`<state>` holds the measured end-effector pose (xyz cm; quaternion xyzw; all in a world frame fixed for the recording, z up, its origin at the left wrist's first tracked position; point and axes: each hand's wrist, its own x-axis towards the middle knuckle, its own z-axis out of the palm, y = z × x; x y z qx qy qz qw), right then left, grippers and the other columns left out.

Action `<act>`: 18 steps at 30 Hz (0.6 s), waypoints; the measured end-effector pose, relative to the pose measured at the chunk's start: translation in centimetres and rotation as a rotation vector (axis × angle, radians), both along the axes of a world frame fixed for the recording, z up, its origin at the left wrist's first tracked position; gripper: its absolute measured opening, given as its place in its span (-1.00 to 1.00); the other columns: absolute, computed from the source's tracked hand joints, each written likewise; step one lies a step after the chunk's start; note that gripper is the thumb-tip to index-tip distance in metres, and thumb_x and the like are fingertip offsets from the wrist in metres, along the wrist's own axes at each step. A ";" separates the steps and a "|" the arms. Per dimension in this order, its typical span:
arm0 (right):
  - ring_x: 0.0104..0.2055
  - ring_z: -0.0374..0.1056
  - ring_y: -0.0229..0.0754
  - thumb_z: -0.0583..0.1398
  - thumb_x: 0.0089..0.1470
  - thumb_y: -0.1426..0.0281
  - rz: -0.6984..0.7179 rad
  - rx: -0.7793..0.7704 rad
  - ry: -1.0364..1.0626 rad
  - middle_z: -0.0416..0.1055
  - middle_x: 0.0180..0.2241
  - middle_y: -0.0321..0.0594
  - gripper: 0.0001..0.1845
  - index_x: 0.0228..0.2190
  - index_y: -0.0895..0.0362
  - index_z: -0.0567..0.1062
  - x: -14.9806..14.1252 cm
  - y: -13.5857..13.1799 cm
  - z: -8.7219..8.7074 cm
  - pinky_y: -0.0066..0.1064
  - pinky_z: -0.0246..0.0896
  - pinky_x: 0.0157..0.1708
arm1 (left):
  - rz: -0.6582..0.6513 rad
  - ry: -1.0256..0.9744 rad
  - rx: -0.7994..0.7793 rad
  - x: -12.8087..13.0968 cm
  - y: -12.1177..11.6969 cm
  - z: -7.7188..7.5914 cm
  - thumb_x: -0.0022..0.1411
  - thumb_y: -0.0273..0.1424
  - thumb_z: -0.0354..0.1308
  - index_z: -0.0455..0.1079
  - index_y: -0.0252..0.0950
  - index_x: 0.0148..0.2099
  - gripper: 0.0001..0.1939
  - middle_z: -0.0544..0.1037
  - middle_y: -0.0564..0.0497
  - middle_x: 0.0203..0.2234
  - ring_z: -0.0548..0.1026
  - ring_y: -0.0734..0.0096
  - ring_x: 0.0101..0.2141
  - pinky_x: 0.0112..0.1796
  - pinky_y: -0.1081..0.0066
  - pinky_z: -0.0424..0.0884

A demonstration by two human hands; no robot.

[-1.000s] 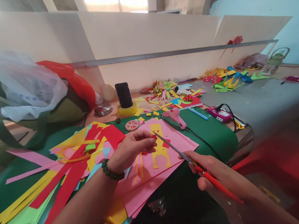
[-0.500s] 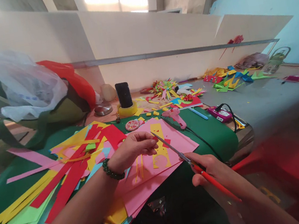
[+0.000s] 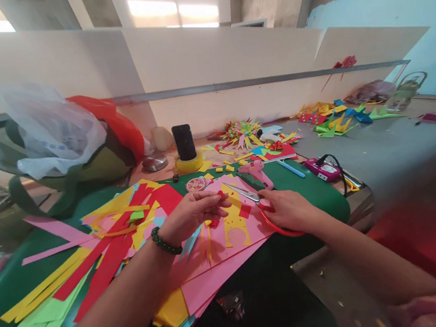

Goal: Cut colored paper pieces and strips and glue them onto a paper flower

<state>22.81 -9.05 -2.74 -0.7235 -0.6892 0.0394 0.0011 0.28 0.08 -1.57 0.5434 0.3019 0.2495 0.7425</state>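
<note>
My left hand point(image 3: 192, 213), with a green bead bracelet at the wrist, pinches a small red paper scrap point(image 3: 222, 195) over the pink paper sheets point(image 3: 218, 255). My right hand point(image 3: 287, 210) grips red-handled scissors point(image 3: 253, 202), blades pointing left toward the scrap and nearly touching it. A yellow cut-out strip point(image 3: 235, 226) lies on the pink sheets under both hands.
Red, yellow, pink and green paper strips point(image 3: 85, 258) pile up on the green table cover point(image 3: 315, 193) at left. A pink glue gun point(image 3: 257, 171), tape roll point(image 3: 196, 184), phone on a yellow stand point(image 3: 185, 146), a bag point(image 3: 61, 147) and paper flowers point(image 3: 241, 130) lie behind.
My right hand has moved up and left with the scissors, bringing the blades close to the red scrap in my left hand. The view has shifted slightly.
</note>
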 end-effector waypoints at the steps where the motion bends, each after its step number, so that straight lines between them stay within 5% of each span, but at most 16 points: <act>1: -0.07 0.47 0.08 0.06 0.20 0.31 0.018 -0.019 -0.014 0.54 -0.08 0.06 -0.52 0.12 0.20 0.34 -0.2 0.6 -0.1 -0.30 0.25 -0.27 | 0.004 -0.005 0.001 0.0 0.1 0.0 -0.07 -0.26 0.45 0.58 -0.38 -0.31 -0.68 0.65 -0.16 -0.34 0.54 0.45 -0.49 -0.43 0.48 0.42; 9: -0.22 0.49 0.07 0.07 0.25 0.29 0.113 -0.026 -0.107 0.53 -0.23 0.07 -0.69 -0.09 0.17 0.48 -0.8 2.0 1.1 -0.29 0.23 -0.36 | 0.058 -0.022 -0.002 0.0 0.4 -0.2 -0.07 -0.29 0.46 0.59 -0.37 -0.30 -0.70 0.66 -0.12 -0.36 0.56 0.46 -0.47 -0.40 0.51 0.44; 14: -0.26 0.42 -0.15 0.09 0.26 0.40 0.479 0.502 0.166 0.51 -0.30 -0.13 -0.82 -0.24 0.14 0.50 -2.5 3.8 3.1 -0.37 0.21 -0.28 | 0.116 -0.024 0.055 0.2 0.5 -0.6 -0.11 -0.23 0.48 0.58 -0.35 -0.31 -0.65 0.65 -0.09 -0.37 0.56 0.46 -0.46 -0.35 0.48 0.45; 18: -0.23 0.40 -0.17 0.12 0.25 0.45 0.691 0.614 0.270 0.50 -0.31 -0.15 -0.83 -0.33 0.14 0.52 -4.3 6.2 2.8 -0.39 0.24 -0.23 | 0.152 -0.049 0.072 0.1 0.8 -0.6 -0.17 -0.19 0.49 0.56 -0.35 -0.36 -0.62 0.63 -0.04 -0.47 0.56 0.41 -0.44 -0.30 0.44 0.45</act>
